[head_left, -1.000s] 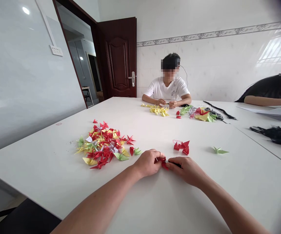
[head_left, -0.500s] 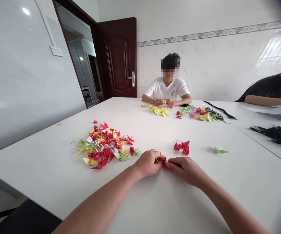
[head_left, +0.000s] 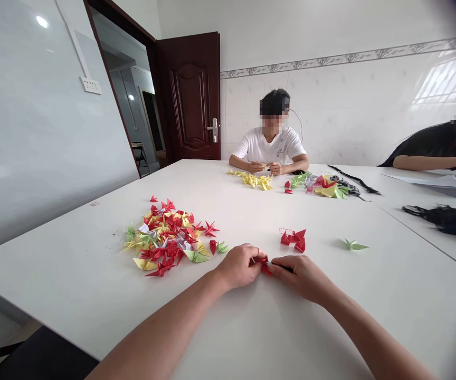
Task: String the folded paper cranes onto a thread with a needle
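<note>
My left hand (head_left: 240,267) is closed on a small red paper crane (head_left: 265,270) low over the table; the fingers hide much of it. In my right hand (head_left: 304,277) is a slim tool with a black handle and a metal tip (head_left: 285,267), its exact kind unclear. The tip meets the red paper at my left fingertips. Just beyond my hands lie a few red folded paper pieces (head_left: 294,239). To the left spreads a heap of red, yellow, green and white paper cranes (head_left: 168,235).
A single green crane (head_left: 355,245) lies to the right on the white table (head_left: 291,338). Across sits a person in a white shirt (head_left: 269,142), with yellow cranes (head_left: 254,180) and a mixed pile (head_left: 326,186). Black cords (head_left: 445,219) and another person's arm (head_left: 429,162) are at right.
The whole view has shifted very slightly. Both my hands keep the same hold on the red paper crane and the tool, with barely any movement.
</note>
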Demonstrator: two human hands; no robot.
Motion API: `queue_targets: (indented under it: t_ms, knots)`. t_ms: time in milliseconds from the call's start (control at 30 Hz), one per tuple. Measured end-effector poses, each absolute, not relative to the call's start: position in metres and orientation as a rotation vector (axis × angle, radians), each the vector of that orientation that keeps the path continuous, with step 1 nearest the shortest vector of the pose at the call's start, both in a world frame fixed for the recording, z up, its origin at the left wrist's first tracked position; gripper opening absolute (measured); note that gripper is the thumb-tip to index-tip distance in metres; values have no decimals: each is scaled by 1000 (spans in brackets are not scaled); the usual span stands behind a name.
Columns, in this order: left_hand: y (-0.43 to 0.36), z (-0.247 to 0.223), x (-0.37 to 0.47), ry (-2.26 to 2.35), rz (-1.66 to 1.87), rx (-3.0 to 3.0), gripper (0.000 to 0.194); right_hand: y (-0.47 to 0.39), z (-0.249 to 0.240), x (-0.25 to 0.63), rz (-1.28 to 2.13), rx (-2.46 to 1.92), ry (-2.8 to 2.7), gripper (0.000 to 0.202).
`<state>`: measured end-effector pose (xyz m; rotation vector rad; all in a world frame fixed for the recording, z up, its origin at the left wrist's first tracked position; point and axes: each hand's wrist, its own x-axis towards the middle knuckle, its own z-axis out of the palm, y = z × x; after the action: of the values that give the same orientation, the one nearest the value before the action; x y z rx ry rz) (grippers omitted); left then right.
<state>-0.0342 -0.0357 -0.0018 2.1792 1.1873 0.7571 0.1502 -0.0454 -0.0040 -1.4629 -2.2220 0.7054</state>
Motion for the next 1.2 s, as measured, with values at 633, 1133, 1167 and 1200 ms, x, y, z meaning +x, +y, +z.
queue_targets:
  t_ms: [633, 1133, 1167, 1200]
  knots:
    - [-36, -1, -34, 1197, 732, 2131, 28, -43, -9, 151, 717, -1430, -2222, 42]
    - [-39, -1, -32, 1168, 796, 1962, 51, -50, 7, 148, 783, -1396, -1920, 33]
    - [-40, -1, -32, 1157, 795, 1968, 52, -50, 6, 146, 775, -1368, -1948, 32]
    - [-40, -1, -31, 1150, 794, 1974, 52, -50, 5, 145, 762, -1346, -1976, 31]
